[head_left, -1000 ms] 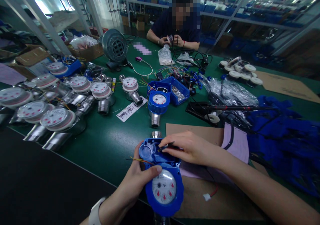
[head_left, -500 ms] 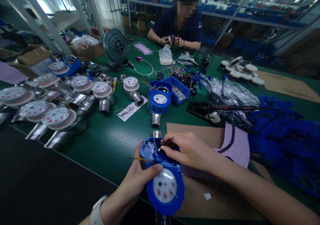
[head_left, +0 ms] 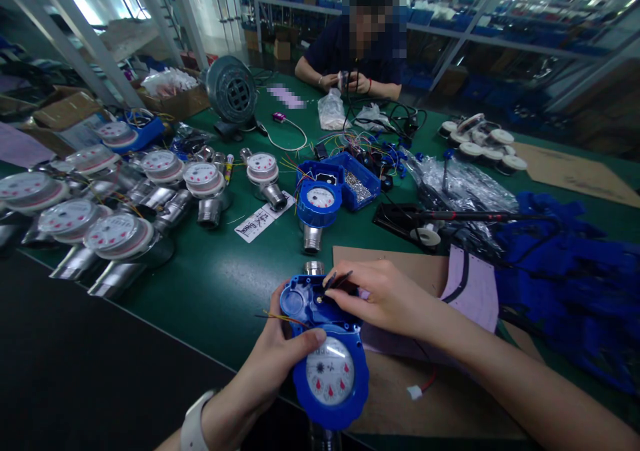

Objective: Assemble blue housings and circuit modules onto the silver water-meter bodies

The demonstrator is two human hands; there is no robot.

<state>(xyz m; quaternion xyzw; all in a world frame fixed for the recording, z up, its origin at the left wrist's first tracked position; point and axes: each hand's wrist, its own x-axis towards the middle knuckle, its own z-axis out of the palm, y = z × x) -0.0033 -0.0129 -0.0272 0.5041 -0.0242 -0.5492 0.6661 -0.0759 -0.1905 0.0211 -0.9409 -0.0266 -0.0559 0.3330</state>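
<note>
the left hand (head_left: 277,357) grips the blue meter housing (head_left: 333,387) at its left side, thumb on the housing beside the dial; its other fingers are partly hidden. the housing is at the near edge of the tabletop (head_left: 210,317), open compartment away from the camera, dial nearer. the right hand (head_left: 377,294) pinches a thin dark tool (head_left: 341,279) between its fingers over the compartment. a small brass-coloured part (head_left: 319,299) lies inside. a second blue meter (head_left: 320,199) stands beyond, beside a blue bin of screws (head_left: 356,189).
</note>
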